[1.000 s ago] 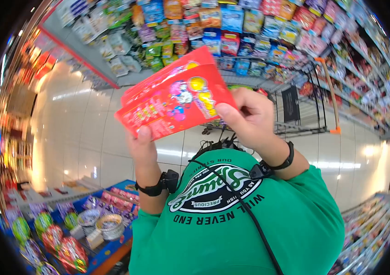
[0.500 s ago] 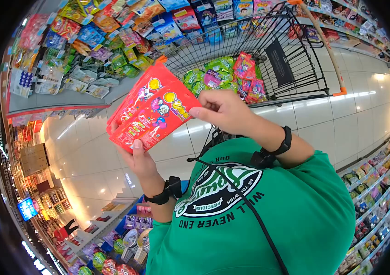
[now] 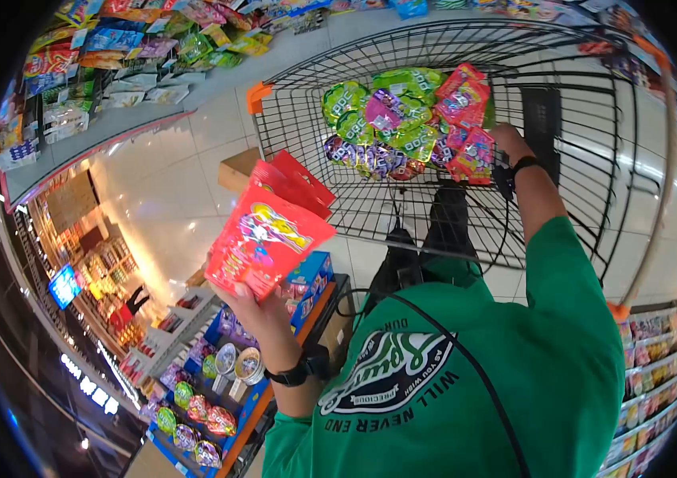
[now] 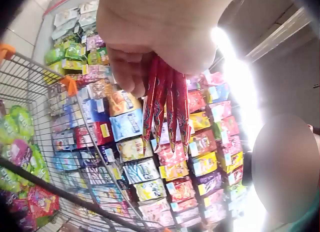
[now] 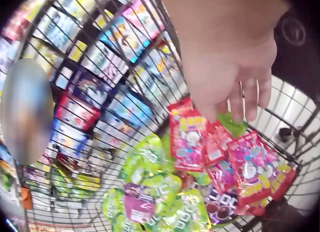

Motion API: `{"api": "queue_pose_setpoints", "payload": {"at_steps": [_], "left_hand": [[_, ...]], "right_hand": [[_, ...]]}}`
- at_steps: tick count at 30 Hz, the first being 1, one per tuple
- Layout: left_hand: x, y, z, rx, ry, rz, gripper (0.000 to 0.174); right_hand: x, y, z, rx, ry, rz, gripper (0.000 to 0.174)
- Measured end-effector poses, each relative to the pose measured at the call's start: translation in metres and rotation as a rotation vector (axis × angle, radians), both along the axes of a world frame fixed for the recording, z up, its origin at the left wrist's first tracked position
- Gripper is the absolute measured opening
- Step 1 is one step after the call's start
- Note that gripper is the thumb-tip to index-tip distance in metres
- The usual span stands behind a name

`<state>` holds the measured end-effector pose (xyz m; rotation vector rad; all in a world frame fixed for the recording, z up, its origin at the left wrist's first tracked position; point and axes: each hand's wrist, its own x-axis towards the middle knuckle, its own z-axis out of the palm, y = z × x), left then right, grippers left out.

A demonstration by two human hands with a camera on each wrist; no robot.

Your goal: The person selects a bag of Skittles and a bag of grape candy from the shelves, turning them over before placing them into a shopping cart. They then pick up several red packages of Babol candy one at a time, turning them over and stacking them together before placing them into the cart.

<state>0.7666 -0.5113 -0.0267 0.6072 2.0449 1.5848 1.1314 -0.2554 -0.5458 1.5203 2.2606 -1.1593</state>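
Several red candy bags (image 3: 263, 239) are in my left hand (image 3: 249, 307), which grips them by their lower end in front of the body. Seen edge-on in the left wrist view, the candy bags (image 4: 167, 107) hang side by side from the curled left hand (image 4: 155, 32). My right hand (image 3: 510, 142) is inside the shopping cart (image 3: 257, 97), just beside a pile of pinkish-red candy bags (image 3: 466, 99). Its fingers reach downward, loosely straight and holding nothing, in the right wrist view, where the right hand (image 5: 232, 67) hangs over similar candy bags (image 5: 190, 142).
Green candy bags (image 3: 346, 103) and purple ones (image 3: 382, 159) lie in the cart beside the red ones. A candy shelf (image 3: 115, 60) runs behind the cart. A blue display stand (image 3: 255, 398) with candy and tubs is close by the left arm. The cart handle (image 3: 661, 159) is at right.
My right hand has let go of the red bags and moved right, down into the cart. The left hand keeps them, now lower. The view has shifted to show the cart's contents fully.
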Motion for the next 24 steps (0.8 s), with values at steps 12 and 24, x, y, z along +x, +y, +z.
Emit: {"api": "queue_pose_setpoints", "payload": {"at_steps": [12,24], "left_hand": [[0.021,0.0,-0.051,-0.317,0.033,0.121,0.073],[0.001,-0.043,-0.055,-0.299,0.018,-0.042,0.045]], "right_hand": [[0.005,-0.084,-0.17,-0.374,-0.112,-0.661,0.056],[-0.009,-0.085,-0.054,-0.303,-0.301,-0.557,0.027]]}}
